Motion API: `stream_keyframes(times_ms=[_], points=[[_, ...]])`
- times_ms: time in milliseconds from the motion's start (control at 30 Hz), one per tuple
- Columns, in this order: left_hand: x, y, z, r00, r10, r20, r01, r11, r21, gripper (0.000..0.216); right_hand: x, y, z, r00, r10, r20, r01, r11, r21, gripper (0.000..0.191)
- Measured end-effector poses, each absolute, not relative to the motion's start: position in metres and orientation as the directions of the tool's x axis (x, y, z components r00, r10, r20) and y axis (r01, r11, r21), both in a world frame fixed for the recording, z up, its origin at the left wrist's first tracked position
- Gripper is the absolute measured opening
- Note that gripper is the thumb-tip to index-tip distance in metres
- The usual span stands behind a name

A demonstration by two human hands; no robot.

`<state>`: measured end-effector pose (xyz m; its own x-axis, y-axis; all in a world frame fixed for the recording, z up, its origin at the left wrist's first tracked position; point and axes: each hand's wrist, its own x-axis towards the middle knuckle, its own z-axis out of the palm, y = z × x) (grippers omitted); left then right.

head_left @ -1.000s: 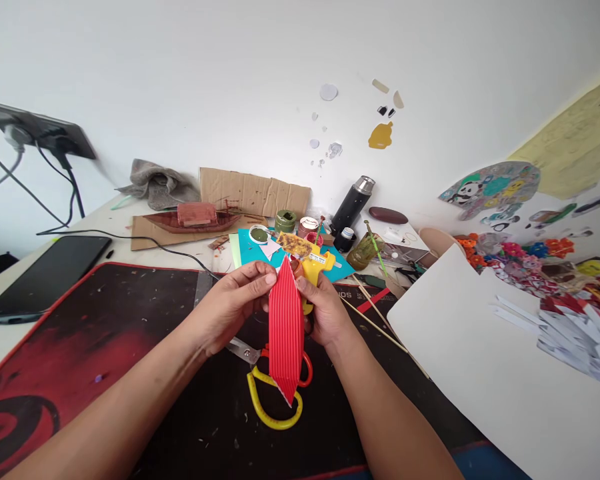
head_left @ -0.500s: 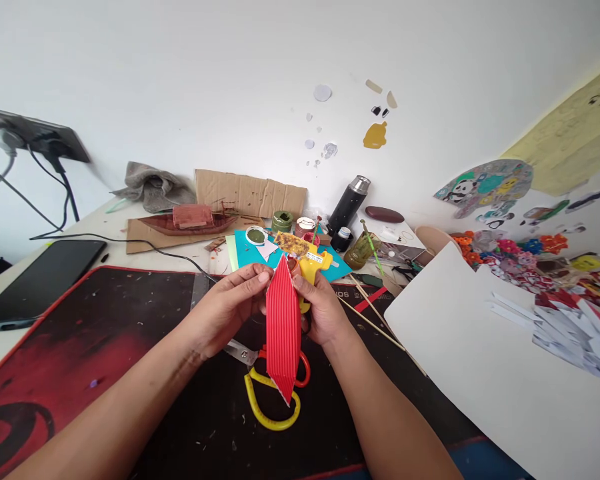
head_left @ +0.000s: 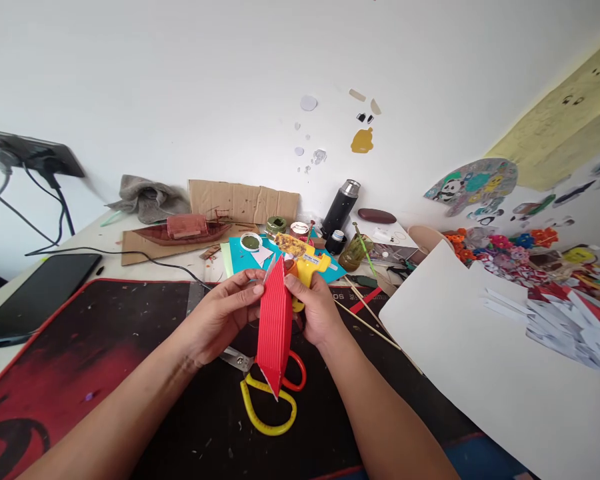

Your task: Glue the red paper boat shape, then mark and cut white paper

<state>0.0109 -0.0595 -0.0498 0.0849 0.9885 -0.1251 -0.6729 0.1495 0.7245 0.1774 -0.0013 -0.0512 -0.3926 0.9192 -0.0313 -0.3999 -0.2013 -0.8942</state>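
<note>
Upright in front of me is a folded piece of red corrugated paper (head_left: pixel 272 327), its ends pointed and its cut edges pale. My left hand (head_left: pixel 235 300) pinches its upper left edge between thumb and fingers. On the other side, my right hand (head_left: pixel 320 303) is closed around a yellow glue gun (head_left: pixel 307 270), its thumb against the paper's upper right edge. Brown scorch marks cover the gun's front end. Most of the right fingers are hidden behind the gun and paper. Below the paper lie scissors (head_left: pixel 270 427) with yellow and red handles, partly covered by it.
A dark mat (head_left: pixel 180 413) covers the desk. Behind stand paint jars (head_left: pixel 276 225), a black thermos (head_left: pixel 341 207) and a model boat (head_left: pixel 180 230). A phone (head_left: pixel 40 293) and a cable (head_left: pixel 130 252) lie left. Thin sticks (head_left: pixel 370 323) and a white sheet (head_left: pixel 460 347) lie right.
The red paper has shifted slightly left and turned a little, showing more of its right side. Both hands keep their hold. The view has tilted up slightly and turned right.
</note>
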Motion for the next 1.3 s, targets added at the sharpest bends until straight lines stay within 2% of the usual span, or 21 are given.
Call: stream_keyframes(times_ms=[133,300,433,567,700,900,1300], points=[[0.014,-0.061,-0.050,0.112,0.983,-0.143,-0.684,0.181,0.707,0.028,0.176,-0.001,-0.052,-0.356,0.934,-0.030,-0.391,-0.178,-0.903,0.049],[0.013,-0.063,-0.050,0.145,0.971,-0.192,-0.685,0.239,0.689,0.044,0.177,-0.002,-0.051,-0.363,0.931,-0.027,-0.391,-0.178,-0.903,0.047],[0.010,-0.062,-0.048,0.141,0.972,-0.190,-0.692,0.234,0.683,0.041,0.178,-0.001,-0.050,-0.385,0.923,-0.014,-0.378,-0.171,-0.910,0.048],[0.005,-0.060,-0.046,0.132,0.974,-0.185,-0.714,0.223,0.664,0.040,0.181,0.003,-0.050,-0.398,0.917,0.019,-0.443,-0.174,-0.879,0.049],[0.000,-0.058,-0.046,0.040,0.962,-0.271,-0.741,0.211,0.638,0.044,0.186,0.009,-0.047,-0.343,0.939,0.010,-0.479,-0.165,-0.862,0.050],[-0.012,-0.053,-0.051,-0.076,0.931,-0.357,-0.758,0.179,0.628,0.053,0.193,0.010,-0.053,-0.389,0.921,0.011,-0.391,-0.154,-0.908,0.051],[-0.038,-0.046,-0.045,-0.295,0.854,-0.428,-0.671,0.134,0.729,0.052,0.207,0.004,-0.069,-0.502,0.854,-0.137,-0.202,-0.270,-0.941,0.052]])
